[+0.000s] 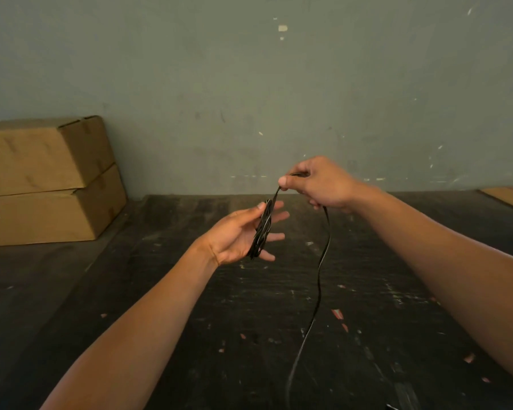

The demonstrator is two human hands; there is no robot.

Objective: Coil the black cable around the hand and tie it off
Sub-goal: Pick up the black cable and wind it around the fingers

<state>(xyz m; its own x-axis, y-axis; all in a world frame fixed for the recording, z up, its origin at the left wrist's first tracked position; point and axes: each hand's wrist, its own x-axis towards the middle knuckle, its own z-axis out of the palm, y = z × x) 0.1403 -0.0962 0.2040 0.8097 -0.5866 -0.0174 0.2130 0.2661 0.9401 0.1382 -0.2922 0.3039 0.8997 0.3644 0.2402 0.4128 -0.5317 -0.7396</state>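
Note:
Several turns of the black cable are wound around my left hand, which is held palm up with straight, spread fingers; its thumb presses on the top of the coil. Just above and to the right, my right hand pinches the cable between thumb and fingers. From that hand the loose length of cable hangs down in a wavy line and leaves the frame at the bottom edge.
Two stacked cardboard boxes stand at the left against the grey wall. A flat piece of cardboard lies at the far right. The dark, scuffed surface below my arms carries small scraps.

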